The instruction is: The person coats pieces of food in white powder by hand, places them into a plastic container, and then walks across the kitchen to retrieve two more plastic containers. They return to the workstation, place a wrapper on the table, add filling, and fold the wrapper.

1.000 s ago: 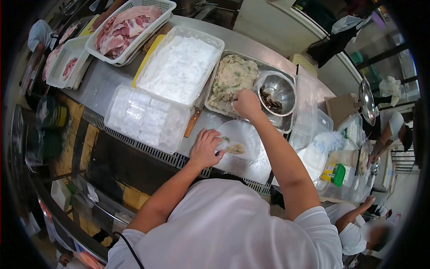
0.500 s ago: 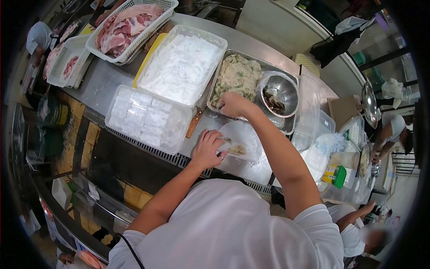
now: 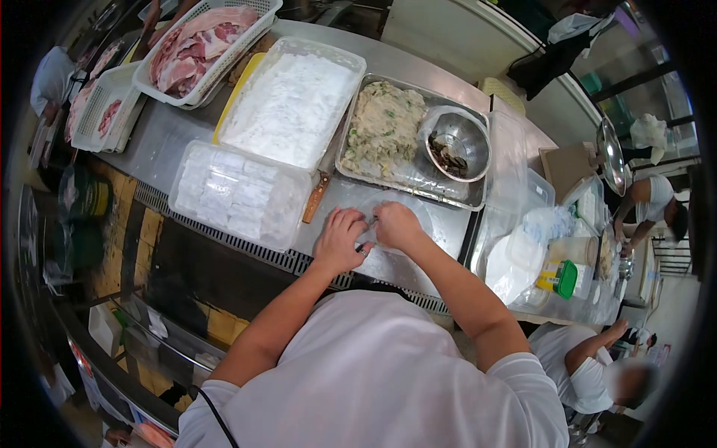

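Note:
Both of my hands are over a thin white wrapper [image 3: 422, 216] on the steel table. My left hand [image 3: 340, 240] rests at its left edge, fingers curved and close together, tips near the filling side. My right hand [image 3: 397, 225] is beside it, fingertips pinched down at the wrapper; what they hold is too small to make out. A metal tray [image 3: 343, 166] behind holds pale filling with green bits [image 3: 385, 127] and a steel bowl [image 3: 479, 145] with dark pieces [image 3: 448, 158]. A brown-handled tool [image 3: 316, 198] lies left of my hands.
To the left are a tub of white powder [image 3: 287, 101], a clear-lidded box of white pieces [image 3: 233, 196] and baskets of raw meat [image 3: 198, 52]. Plastic containers and a green-lidded tub [image 3: 565, 278] stand at right. Other people [image 3: 575, 366] are at the right and far left.
My right hand has moved from the filling in the tray down to the wrapper, beside my left hand. My left hand has stayed nearly in place. The view has shifted slightly.

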Demonstrator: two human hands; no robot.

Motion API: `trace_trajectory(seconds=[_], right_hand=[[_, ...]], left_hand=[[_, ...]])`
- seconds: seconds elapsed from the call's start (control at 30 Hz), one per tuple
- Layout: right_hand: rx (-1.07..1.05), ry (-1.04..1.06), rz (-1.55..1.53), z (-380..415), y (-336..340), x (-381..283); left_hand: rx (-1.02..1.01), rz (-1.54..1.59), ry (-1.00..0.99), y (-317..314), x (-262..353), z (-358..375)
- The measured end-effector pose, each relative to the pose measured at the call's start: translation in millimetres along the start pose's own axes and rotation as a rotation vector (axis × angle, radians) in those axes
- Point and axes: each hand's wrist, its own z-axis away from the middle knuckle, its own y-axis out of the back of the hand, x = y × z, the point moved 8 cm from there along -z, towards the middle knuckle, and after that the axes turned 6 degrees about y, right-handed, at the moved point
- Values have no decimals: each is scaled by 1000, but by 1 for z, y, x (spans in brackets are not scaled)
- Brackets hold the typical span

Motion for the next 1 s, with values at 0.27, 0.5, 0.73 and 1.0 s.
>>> trace_trajectory(seconds=[0.27, 0.5, 0.73, 1.0], right_hand=[[-123, -80, -442, 32, 19, 3], [59, 112, -51, 51, -3, -9], [121, -51, -77, 80, 12, -1], [259, -57, -126, 107, 20, 3]], left_hand=[[2, 13, -12, -1, -1, 2], [6, 9, -8, -1, -1, 2], [14, 21, -4, 0, 0, 1], [-9, 16, -24, -2, 4, -1]])
